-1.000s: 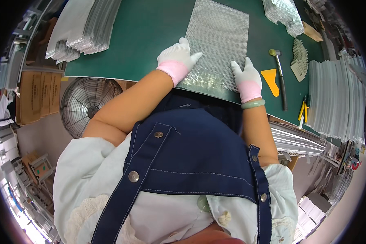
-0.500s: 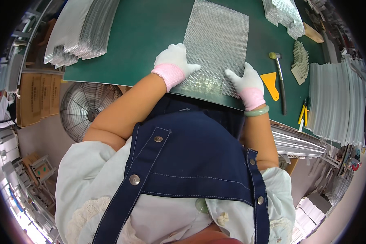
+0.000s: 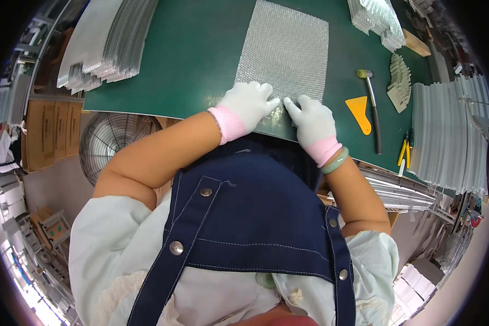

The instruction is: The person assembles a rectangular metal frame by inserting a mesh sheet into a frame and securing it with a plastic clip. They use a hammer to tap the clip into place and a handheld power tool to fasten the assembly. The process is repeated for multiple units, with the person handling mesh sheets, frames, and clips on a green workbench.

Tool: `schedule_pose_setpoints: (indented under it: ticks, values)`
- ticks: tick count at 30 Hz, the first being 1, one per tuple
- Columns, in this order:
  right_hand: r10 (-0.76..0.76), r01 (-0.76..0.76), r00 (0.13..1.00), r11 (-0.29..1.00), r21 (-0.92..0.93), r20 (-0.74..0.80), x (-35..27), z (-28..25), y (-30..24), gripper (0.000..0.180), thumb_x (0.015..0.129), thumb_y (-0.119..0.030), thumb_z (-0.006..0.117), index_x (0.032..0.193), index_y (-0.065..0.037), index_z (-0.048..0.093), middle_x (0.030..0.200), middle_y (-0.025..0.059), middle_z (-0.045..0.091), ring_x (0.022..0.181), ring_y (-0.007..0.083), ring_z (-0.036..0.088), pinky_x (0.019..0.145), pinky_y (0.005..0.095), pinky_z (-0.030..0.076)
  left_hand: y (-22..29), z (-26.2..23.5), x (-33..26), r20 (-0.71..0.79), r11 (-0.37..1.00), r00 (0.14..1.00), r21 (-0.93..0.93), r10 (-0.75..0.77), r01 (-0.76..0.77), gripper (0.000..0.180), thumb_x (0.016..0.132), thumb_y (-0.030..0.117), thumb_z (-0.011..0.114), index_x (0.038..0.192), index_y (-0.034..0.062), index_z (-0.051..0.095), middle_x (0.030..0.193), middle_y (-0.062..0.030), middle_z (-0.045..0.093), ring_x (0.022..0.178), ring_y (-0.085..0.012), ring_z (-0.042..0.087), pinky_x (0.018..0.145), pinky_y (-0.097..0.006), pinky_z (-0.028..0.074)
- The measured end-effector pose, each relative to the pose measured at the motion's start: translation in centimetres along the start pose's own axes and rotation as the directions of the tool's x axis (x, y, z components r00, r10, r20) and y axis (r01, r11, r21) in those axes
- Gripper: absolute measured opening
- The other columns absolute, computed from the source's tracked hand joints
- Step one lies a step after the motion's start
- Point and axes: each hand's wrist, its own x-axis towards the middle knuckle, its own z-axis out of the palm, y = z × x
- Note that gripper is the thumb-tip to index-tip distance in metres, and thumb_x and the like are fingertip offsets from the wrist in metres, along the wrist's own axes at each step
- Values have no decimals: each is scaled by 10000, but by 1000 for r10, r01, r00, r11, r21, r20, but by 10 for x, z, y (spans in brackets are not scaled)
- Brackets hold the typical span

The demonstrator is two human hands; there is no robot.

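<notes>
A silvery mesh-like sheet [image 3: 285, 49] lies flat on the green tabletop [image 3: 193, 49], its near end partly covered by my gloved hands. My left hand [image 3: 247, 107], in a white glove with a pink cuff, rests at the sheet's near left part, its fingers a little apart and the thumb pointing right. Opposite it, my right hand [image 3: 314, 124] rests at the near right part, thumb and forefinger apart. The two thumbs nearly meet over the sheet. Neither hand visibly grips anything, though some fingertips are hard to see.
Stacked silvery sheets [image 3: 106, 43] stand at the far left, with another stack [image 3: 377, 22] at the far right. To the right lie a yellow scraper [image 3: 358, 114], a hammer [image 3: 373, 108], yellow-handled pliers [image 3: 405, 149] and a tall row of pale strips [image 3: 448, 138]. A fan [image 3: 117, 144] stands below the table edge.
Both hands have moved inward, bringing the thumbs close together over the near part of the sheet. The sheet now lies slightly farther left in view.
</notes>
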Motion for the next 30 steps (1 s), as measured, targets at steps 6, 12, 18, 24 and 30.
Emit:
schedule_pose_setpoints:
  ticks: [6,12,18,24,30]
  values:
    - [-37,-11,987,955,296,155,13,-12,30,251,872,-76,590,1105,-70,683,915,100,642,832,288,662,751,401,542,-5,-21,2,126,985,992,-172,-3,25,341,837,72,590,1175,35,613,979,-172,595,892,-366,617,780,-452,507]
    - [651,-706,706,674,-215,-279,-46,-30,230,389,857,-151,616,1240,-101,562,1241,147,601,1149,353,587,904,428,523,-8,-30,-7,125,956,992,-290,3,34,266,877,32,544,1129,-25,606,1096,-180,601,1020,-372,594,897,-420,498]
    - [774,-749,624,632,-198,110,-102,-21,240,422,919,-246,575,1332,-160,548,1292,132,603,1170,339,596,957,467,505,1,-28,-9,97,970,995,-239,-17,40,208,804,18,566,1003,2,623,1011,-143,610,971,-363,606,822,-452,512]
    - [702,-706,706,689,-162,-93,-140,-35,221,298,956,-189,505,1215,-131,640,1097,166,699,995,387,672,866,487,534,12,-31,-23,212,968,975,-224,-61,110,212,845,61,562,1032,39,658,960,-155,631,923,-365,621,786,-453,512]
    - [893,-513,373,424,746,-250,-113,-72,122,298,1018,-185,547,1235,6,618,1019,86,695,899,158,663,774,310,545,20,-29,-66,-269,969,948,-221,-172,113,248,835,143,639,1056,31,647,982,-136,636,912,-342,611,839,-443,486]
